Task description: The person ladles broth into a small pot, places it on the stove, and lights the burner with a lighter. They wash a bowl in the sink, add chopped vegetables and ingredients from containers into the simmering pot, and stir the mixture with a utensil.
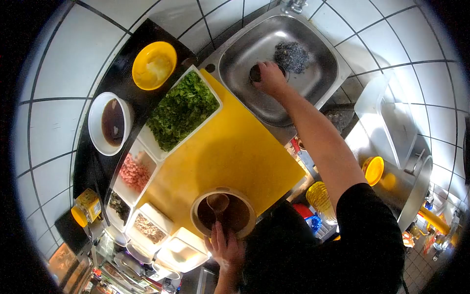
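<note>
My left hand [226, 247] is closed on the handle of a ladle [218, 202], whose bowl is over a round pot [249, 225] of dark brown contents at the yellow board's near edge. Stretched out over the metal sink [313, 90], my right hand [270, 78] has its fingers curled round a small dark round object [255, 73]. What that object is cannot be made out. A dark steel-wool-like clump [292, 57] lies in the sink beside this hand.
Left of the yellow board [235, 142] are tubs of chopped greens [181, 110], pink diced food [133, 172] and brown bits [149, 229]. Beyond them stand a white bowl of brown liquid [112, 122] and a yellow bowl [154, 65]. A clear container [387, 122] is at right.
</note>
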Demonstrator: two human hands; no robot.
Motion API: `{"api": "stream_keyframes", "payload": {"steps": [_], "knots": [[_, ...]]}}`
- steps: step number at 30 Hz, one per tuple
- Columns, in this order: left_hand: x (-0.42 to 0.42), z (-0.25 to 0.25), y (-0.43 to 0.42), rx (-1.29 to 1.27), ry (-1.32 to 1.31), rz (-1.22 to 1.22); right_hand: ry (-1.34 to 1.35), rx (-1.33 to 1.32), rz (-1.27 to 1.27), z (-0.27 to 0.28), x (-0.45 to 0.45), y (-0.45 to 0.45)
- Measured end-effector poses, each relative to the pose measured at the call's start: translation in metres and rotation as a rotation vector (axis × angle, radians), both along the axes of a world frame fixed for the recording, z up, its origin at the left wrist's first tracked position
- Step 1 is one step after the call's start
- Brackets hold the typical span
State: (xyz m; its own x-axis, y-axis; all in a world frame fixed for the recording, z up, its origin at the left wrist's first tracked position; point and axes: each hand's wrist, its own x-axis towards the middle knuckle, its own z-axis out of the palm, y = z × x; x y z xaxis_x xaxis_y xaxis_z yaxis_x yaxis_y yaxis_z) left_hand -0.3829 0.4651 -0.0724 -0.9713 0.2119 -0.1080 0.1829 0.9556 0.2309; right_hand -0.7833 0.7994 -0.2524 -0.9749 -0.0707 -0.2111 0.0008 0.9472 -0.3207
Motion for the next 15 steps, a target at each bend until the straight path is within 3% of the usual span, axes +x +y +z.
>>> {"api": "stream_keyframes", "payload": {"steps": [9,15], "knots": [[-0.004,0.008,0.003,0.005,-0.055,0.001,0.291,-0.202,-0.088,0.046,0.063,-0.006],[-0.009,0.014,0.006,0.029,-0.042,-0.009,0.222,-0.135,-0.081,0.083,0.085,-0.004]]}}
